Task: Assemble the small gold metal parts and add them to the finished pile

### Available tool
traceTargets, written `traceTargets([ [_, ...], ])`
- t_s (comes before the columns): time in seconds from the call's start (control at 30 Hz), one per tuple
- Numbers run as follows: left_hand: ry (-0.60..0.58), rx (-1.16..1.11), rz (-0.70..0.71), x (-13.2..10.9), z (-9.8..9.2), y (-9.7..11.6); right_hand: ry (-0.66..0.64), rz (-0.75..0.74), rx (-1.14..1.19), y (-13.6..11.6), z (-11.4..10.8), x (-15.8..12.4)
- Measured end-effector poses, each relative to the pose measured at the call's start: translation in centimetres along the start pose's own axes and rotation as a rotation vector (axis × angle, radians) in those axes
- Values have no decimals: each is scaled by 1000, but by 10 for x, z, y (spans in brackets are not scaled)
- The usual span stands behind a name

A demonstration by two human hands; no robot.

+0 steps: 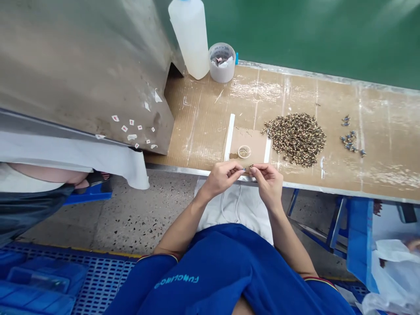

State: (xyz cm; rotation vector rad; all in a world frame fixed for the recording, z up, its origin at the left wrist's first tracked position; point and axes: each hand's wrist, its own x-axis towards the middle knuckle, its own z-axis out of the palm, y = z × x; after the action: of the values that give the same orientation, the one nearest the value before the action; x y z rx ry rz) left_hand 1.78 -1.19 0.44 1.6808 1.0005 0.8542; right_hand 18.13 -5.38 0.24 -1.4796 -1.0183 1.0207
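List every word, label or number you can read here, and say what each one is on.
"FUNCLINGO", pale letters seen upside down on the blue garment; last letters uncertain.
White stickers on the grey metal cabinet: red marks, too small to read.
Bottle and cup: no readable label.
Small part pinched between left hand and right hand: no text visible.

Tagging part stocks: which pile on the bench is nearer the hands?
The big brown heap, just beyond the right hand, which pinches a small part. The other, a sparse bluish scatter, lies farther right.
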Motion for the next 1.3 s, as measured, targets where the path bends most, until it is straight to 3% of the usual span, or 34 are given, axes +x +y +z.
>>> traceTargets([
  [0.6,-46,36,69,0,-2,-3,-205,-89,-104,6,-6,4],
  [0.9,-150,161,143,-1,-5,-12,-431,-174,-170,-1,-16,10],
  [1.13,-89,124,167,-3,-3,-10,-305,-213,-162,4,-8,3],
  [1.3,-77,76,147,-1,-4,-6,-289,-128,-51,8,-8,4],
])
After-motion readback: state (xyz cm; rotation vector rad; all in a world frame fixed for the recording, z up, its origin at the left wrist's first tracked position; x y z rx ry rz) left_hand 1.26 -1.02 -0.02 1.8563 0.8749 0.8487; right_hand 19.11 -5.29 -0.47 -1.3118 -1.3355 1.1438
